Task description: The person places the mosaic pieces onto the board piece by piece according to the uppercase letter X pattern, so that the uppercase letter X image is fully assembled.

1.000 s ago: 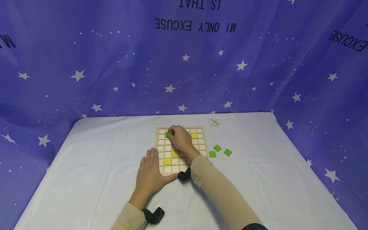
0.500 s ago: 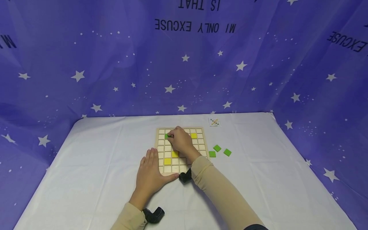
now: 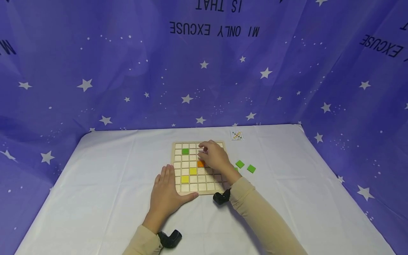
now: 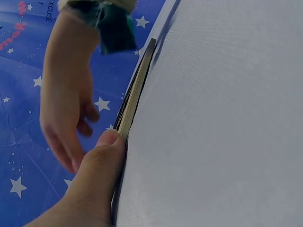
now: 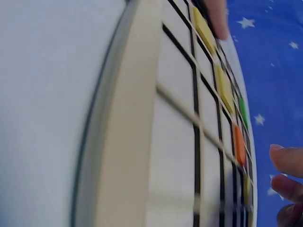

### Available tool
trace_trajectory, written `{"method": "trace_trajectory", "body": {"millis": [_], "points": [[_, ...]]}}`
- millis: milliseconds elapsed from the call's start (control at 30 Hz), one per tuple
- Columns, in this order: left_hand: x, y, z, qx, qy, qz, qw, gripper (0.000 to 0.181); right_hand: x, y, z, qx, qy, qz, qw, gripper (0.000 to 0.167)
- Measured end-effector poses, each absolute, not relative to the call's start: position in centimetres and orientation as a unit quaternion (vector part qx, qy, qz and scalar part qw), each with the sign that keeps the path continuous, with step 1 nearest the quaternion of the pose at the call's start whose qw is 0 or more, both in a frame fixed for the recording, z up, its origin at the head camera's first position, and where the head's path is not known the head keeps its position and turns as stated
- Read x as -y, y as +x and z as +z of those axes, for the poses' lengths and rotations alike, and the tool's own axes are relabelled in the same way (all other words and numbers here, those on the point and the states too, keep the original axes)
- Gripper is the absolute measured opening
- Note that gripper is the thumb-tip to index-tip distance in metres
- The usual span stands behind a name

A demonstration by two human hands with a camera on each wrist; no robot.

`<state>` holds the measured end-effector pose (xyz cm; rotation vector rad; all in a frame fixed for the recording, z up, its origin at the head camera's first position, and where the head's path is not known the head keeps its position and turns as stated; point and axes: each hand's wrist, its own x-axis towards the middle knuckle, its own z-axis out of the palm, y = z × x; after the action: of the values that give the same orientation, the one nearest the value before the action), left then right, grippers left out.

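Observation:
A wooden grid board (image 3: 194, 193) lies on the white cloth in the head view. My left hand (image 3: 164, 193) rests against it, straight fingers along its left side and thumb at its near edge. Over the board's right half hovers my right hand (image 3: 217, 157), thumb and fingertips apart, holding nothing. A green tile (image 3: 185, 151) sits in a cell at the upper left. Below it along a diagonal are an orange tile (image 3: 200, 164), partly covered by my right hand, and two yellow tiles (image 3: 193, 171). The right wrist view also shows the orange tile (image 5: 239, 144).
Two loose green tiles (image 3: 251, 169) lie right of the board, and a third green tile (image 3: 236, 169) is mostly behind my right wrist. A small printed pattern card (image 3: 237, 135) lies at the far edge. A purple star-patterned curtain (image 3: 204, 81) hangs behind the table.
My right hand has let go of the green tile, which now lies flat in its cell, and has moved right with its fingers parted. The left hand stays put.

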<state>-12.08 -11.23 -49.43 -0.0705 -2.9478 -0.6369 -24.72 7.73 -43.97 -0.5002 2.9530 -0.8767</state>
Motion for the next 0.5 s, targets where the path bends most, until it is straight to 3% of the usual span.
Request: {"method": "trace_trajectory", "body": {"millis": [500], "points": [[11.2,-12.0,-49.4,0.974,-0.020,-0.219,0.060,0.142,-19.1,-23.3,-44.3,-0.970,-0.096,-0.225,-0.007,0.040]]}}
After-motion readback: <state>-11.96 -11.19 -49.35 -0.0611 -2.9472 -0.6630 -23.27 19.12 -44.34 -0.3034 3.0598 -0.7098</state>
